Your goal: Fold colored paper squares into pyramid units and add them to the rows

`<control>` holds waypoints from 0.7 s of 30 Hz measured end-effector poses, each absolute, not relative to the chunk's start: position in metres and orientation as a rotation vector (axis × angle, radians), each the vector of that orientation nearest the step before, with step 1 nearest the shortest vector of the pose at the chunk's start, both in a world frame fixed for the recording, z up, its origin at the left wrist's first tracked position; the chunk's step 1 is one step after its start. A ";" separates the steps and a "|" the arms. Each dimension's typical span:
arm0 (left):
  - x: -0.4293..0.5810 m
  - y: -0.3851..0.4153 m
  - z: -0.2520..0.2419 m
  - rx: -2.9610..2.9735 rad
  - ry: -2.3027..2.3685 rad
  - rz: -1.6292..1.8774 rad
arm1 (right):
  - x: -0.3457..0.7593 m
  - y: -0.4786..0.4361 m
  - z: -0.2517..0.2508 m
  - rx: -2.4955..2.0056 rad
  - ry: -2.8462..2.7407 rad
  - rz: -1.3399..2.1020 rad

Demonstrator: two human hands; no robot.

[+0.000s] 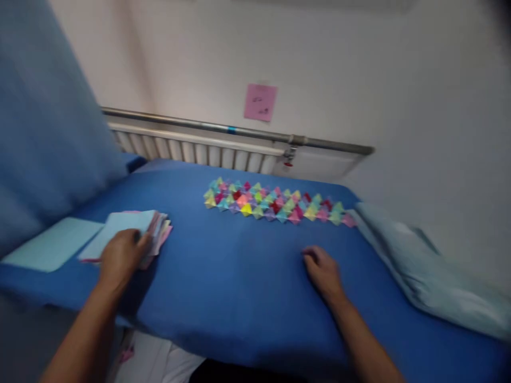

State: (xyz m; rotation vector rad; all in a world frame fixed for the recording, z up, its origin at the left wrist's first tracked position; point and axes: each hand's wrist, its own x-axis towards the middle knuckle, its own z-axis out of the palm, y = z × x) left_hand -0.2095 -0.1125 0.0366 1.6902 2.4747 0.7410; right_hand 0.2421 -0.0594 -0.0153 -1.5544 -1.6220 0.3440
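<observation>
At the left, my left hand [122, 252] is closed on a stack of coloured paper sheets [130, 221], with light blue on top and pink and yellow edges fanning out at the right. Just left of the stack, a pale green sheet [56, 242] lies flat. My right hand [323, 268] rests on the blue-covered surface [239, 266], its fingers curled in and nothing visible in them. Beyond both hands, rows of small folded paper pieces [275, 202] in many colours stand together in a long band.
A folded pale green cloth or bag [427, 266] lies along the right side. Behind the surface run a metal rail [191, 123] and a radiator [207, 153] against the wall. A pink note [260, 102] is stuck above them. A blue curtain [51, 117] hangs at the left.
</observation>
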 end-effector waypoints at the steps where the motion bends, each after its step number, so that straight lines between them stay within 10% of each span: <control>1: -0.213 -0.108 0.033 1.644 2.566 0.686 | 0.243 -0.057 -0.016 -1.552 -1.624 0.358; 21: -0.239 -0.116 0.033 1.159 2.630 1.189 | 0.245 -0.053 -0.015 -1.758 -1.625 0.372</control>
